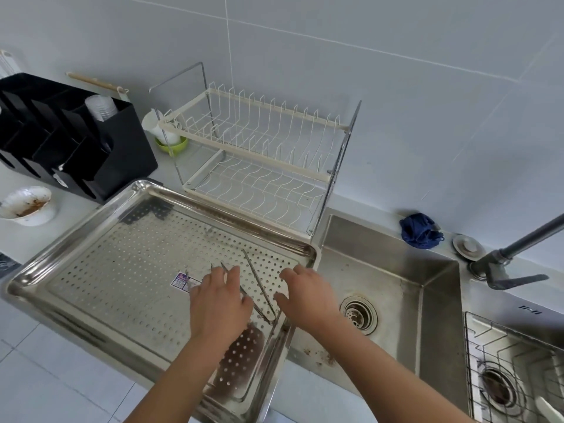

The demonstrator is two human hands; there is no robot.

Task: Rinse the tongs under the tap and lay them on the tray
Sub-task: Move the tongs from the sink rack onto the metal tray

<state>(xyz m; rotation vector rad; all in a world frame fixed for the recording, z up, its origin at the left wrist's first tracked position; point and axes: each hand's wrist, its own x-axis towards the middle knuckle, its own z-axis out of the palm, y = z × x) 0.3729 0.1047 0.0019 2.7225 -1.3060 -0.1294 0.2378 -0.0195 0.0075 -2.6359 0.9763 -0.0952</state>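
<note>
The tongs [258,283] are lying on the tray [122,270], partly under the left hand [218,300]. Fingers of it and the right hand [308,297] are being held spread, grasping nothing. Laying seems done (rinsing unconfirmable).

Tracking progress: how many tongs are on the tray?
2. One pair lies between the left hand and right hand; the second pair shows only its tips beyond the left hand, which may hide more.
</note>
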